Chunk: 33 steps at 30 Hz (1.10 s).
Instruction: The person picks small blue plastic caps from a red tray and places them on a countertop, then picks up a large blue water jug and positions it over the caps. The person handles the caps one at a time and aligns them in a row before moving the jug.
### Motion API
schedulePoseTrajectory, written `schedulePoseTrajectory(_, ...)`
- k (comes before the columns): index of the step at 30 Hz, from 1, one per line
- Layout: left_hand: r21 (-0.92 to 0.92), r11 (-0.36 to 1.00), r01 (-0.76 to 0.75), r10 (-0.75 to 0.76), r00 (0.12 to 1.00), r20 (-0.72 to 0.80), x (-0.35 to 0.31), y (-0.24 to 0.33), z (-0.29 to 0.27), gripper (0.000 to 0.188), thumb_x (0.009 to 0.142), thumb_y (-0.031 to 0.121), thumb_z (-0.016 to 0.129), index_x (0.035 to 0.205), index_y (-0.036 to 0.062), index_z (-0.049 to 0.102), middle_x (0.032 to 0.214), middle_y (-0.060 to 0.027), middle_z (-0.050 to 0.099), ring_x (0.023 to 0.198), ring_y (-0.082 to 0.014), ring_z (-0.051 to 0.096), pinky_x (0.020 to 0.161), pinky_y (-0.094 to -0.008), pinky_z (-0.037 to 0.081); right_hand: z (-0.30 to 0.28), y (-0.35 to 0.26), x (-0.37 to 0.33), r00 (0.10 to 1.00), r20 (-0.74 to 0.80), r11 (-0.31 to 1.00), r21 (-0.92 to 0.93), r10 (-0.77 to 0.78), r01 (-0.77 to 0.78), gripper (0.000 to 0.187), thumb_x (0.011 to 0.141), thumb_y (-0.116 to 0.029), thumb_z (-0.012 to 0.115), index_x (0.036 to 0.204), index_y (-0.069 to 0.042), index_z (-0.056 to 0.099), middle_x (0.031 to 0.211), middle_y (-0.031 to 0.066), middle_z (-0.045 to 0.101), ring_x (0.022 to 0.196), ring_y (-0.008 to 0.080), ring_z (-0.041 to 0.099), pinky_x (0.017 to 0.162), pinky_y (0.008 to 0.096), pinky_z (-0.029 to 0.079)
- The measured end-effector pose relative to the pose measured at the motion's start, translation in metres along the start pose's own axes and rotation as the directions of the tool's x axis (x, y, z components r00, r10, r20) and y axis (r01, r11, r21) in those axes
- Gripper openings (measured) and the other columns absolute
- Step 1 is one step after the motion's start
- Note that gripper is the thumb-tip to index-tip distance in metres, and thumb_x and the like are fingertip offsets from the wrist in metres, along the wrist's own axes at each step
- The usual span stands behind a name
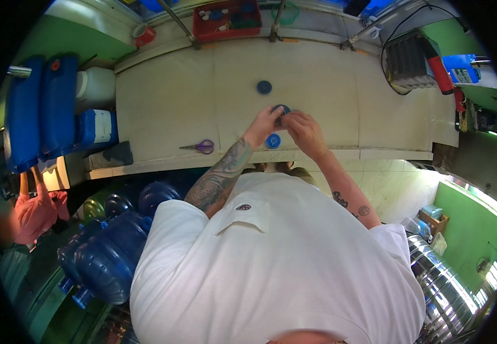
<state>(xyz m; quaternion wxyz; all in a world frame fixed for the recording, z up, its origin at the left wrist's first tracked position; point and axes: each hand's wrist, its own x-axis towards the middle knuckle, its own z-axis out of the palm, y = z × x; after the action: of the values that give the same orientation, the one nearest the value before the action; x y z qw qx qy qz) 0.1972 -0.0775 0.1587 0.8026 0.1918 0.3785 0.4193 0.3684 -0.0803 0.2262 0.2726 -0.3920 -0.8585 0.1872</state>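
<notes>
Over the pale counter (168, 97), my left hand (264, 126) grips a round dark blue jug cap (281, 109) between thumb and fingers. The fingers of my right hand (306, 133) are pinched together at the right edge of that same cap. Whether they hold a small piece of it is too small to make out. Farther back on the counter lies another dark blue cap (264, 87). A brighter blue cap with a pale centre (273, 141) rests just below my hands, near the front edge. To the left lie purple-handled scissors (205, 147).
A red tray (227, 22) of small caps stands behind the counter. A dark ribbed block (410, 60) and a red tool (438, 69) are at the right. Blue containers (59, 109) stand at the left. Large blue water jugs (108, 258) lie below, near another person (36, 212).
</notes>
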Motion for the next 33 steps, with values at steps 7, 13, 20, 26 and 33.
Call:
schedulePoseTrajectory(7, -0.029, 0.996, -0.082, 0.081, 0.996, -0.029, 0.001, -0.009, -0.002, 0.025, 0.105, 0.025, 0.049, 0.114, 0.0026, 0.057, 0.102, -0.0053, 0.064, 0.091, -0.0126, 0.064, 0.077, -0.0298, 0.058, -0.007, -0.008, 0.003, 0.999, 0.006, 0.998, -0.044, -0.033, 0.033, 0.018, 0.079, -0.008, 0.07, 0.097, -0.007, 0.067, 0.099, 0.0058, 0.068, 0.1, 0.0256, 0.063, 0.089, 0.0398, 0.05)
schedulePoseTrajectory(13, -0.016, 0.984, -0.177, 0.175, 0.981, -0.088, -0.008, -0.005, 0.013, 0.025, 0.105, 0.023, 0.05, 0.113, 0.0008, 0.057, 0.102, -0.0062, 0.065, 0.087, -0.0125, 0.064, 0.073, -0.0296, 0.055, -0.014, -0.013, 0.004, 0.993, 0.052, 0.99, -0.088, -0.104, 0.108, 0.017, 0.08, -0.009, 0.069, 0.096, -0.009, 0.066, 0.097, 0.004, 0.068, 0.099, 0.0242, 0.063, 0.088, 0.0388, 0.049)
schedulePoseTrajectory(20, 0.117, 0.976, -0.186, 0.207, 0.957, -0.203, -0.018, 0.01, 0.024, 0.022, 0.101, 0.018, 0.054, 0.109, -0.001, 0.06, 0.101, -0.0061, 0.065, 0.089, -0.0129, 0.064, 0.074, -0.0299, 0.055, -0.013, -0.023, 0.013, 0.995, 0.081, 0.994, -0.091, -0.054, 0.061, 0.017, 0.079, -0.007, 0.069, 0.095, -0.009, 0.065, 0.094, 0.0044, 0.066, 0.097, 0.0241, 0.063, 0.085, 0.0392, 0.05)
schedulePoseTrajectory(26, 0.012, 0.974, -0.228, 0.228, 0.974, -0.002, -0.018, 0.029, 0.025, 0.023, 0.1, 0.017, 0.054, 0.113, -0.0009, 0.059, 0.105, -0.0075, 0.065, 0.096, -0.0146, 0.065, 0.084, -0.0308, 0.055, -0.006, -0.029, 0.03, 0.88, -0.155, 0.875, 0.275, 0.449, -0.398, 0.028, 0.083, -0.012, 0.072, 0.108, -0.004, 0.061, 0.095, 0.0112, 0.064, 0.099, 0.0251, 0.063, 0.082, 0.0361, 0.053)
schedulePoseTrajectory(33, -0.08, 0.977, -0.196, 0.207, 0.966, 0.158, -0.029, 0.037, 0.029, 0.036, 0.103, 0.023, 0.054, 0.127, -0.0028, 0.05, 0.12, -0.0093, 0.059, 0.109, -0.0181, 0.061, 0.097, -0.0343, 0.055, -0.01, -0.016, 0.028, 0.788, 0.133, 0.627, 0.533, 0.601, -0.568, 0.041, 0.089, -0.02, 0.072, 0.121, 0.002, 0.059, 0.107, 0.0134, 0.068, 0.098, 0.0185, 0.066, 0.083, 0.0309, 0.053)
